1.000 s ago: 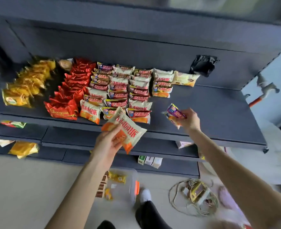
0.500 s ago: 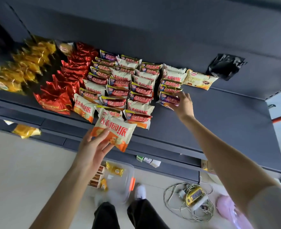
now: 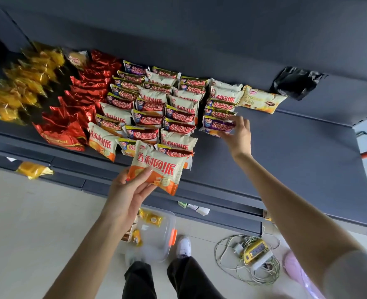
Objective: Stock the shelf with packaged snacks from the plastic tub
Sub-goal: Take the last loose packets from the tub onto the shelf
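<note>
My left hand (image 3: pixel 128 193) holds a white and orange snack pack (image 3: pixel 157 169) by its lower edge, just in front of the dark shelf (image 3: pixel 297 160). My right hand (image 3: pixel 238 131) pinches a purple snack pack (image 3: pixel 217 127) that lies at the front of the rightmost row on the shelf. Rows of white, red and purple packs (image 3: pixel 150 108) fill the shelf's middle. The clear plastic tub (image 3: pixel 161 231) with an orange latch stands on the floor below, with a few yellow packs inside.
Red foil bags (image 3: pixel 70 117) and yellow bags (image 3: pixel 20 87) lie left on the shelf. A pale pastry pack (image 3: pixel 262 100) and a black bag (image 3: pixel 294 83) sit at the back right. Tangled cables with a yellow device (image 3: pixel 253 253) lie on the floor by my feet.
My right hand carried the purple pack from mid-air to the front of the rightmost row. My left hand raised the white and orange pack closer to the shelf edge.
</note>
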